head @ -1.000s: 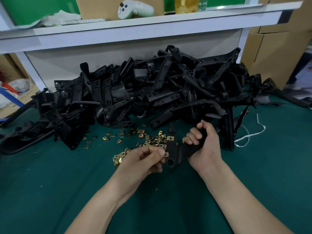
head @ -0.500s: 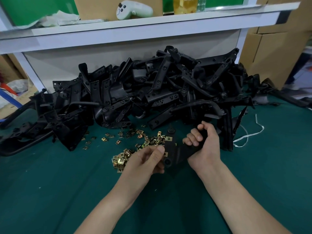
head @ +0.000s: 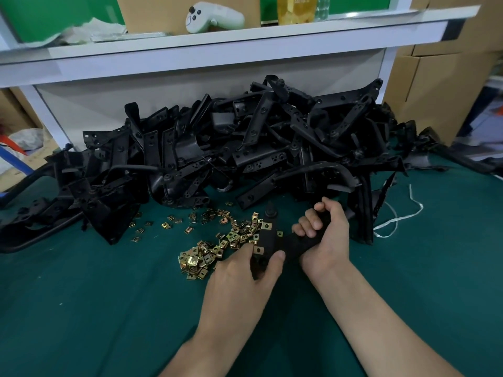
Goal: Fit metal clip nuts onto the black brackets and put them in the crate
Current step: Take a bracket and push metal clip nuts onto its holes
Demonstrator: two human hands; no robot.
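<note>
Green table cover [head: 81, 308] fills the lower frame, left edge to right.

Left and centre, middle band: a pile of black brackets [head: 245, 159] heaped against a white back panel, sprawling from the left edge past centre. Parts are tangled and lie at all angles.

Upper frame: a white shelf [head: 217, 47] runs across. On it, left of centre, lies a white controller [head: 215, 17]; just right of centre stands a yellow packet [head: 296, 9].

Centre, in front of the pile: loose clip nuts [head: 201, 258], brass-coloured, scattered on the cover. They lie thin toward the left and in a denser heap at lower centre, just left of the hands.

Left hand [head: 242, 276], lower centre: fingers and thumb are curled round the near end of the held bracket [head: 272, 238], thumb on its right edge. The index fingertip lies against a clip nut seated on the bracket's left edge.

The held bracket is at centre, just above the cover, between both hands. Its knobbed end points up toward the pile. Two more clip nuts show on it higher up.

Right hand [head: 326, 235], right of centre: fingers are wrapped over the bracket's right arm, closed tight on it, knuckles up.

Right: a white string [head: 394, 221] loops on the cover, apart from the right hand. Upper right: cardboard boxes [head: 435, 91] behind the table.
</note>
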